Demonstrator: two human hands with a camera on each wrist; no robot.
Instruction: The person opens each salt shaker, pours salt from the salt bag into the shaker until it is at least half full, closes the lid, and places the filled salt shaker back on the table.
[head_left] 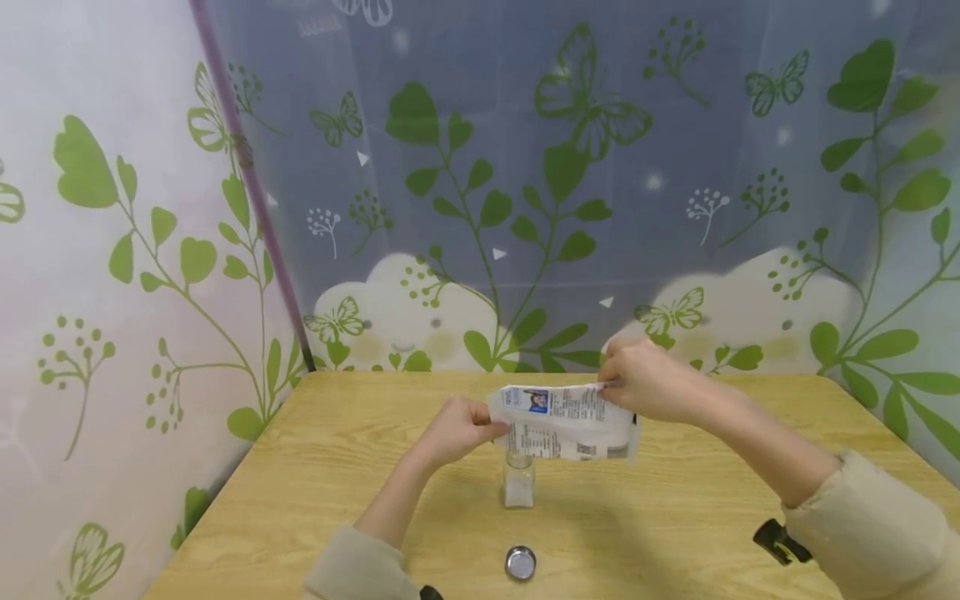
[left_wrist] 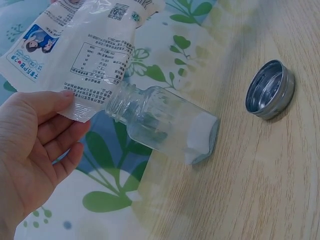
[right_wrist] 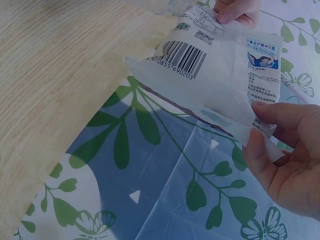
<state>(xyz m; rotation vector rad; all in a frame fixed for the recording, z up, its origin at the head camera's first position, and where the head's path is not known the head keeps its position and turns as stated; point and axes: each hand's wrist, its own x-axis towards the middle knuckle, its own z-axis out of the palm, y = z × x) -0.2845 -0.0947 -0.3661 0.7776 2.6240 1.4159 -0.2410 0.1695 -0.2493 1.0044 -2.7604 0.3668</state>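
A white printed plastic bag (head_left: 573,425) is held sideways above the table between both hands. My left hand (head_left: 456,429) pinches its left end, thumb on the printed face in the left wrist view. With thumb and fingers my right hand (head_left: 648,382) grips the bag's upper right corner; a barcode shows beside it in the right wrist view. Under the bag's left end stands an open glass jar (left_wrist: 167,122), its mouth right at the bag's edge. White powder (left_wrist: 201,135) covers the jar's bottom. The bag hides part of the jar's neck in the head view.
A round silver lid (head_left: 521,563) lies hollow side up on the wooden table (head_left: 360,433), in front of the jar. Behind the table hangs a cloth backdrop (head_left: 480,208) printed with leaves and butterflies; a similar pale cloth (head_left: 135,292) borders the left side.
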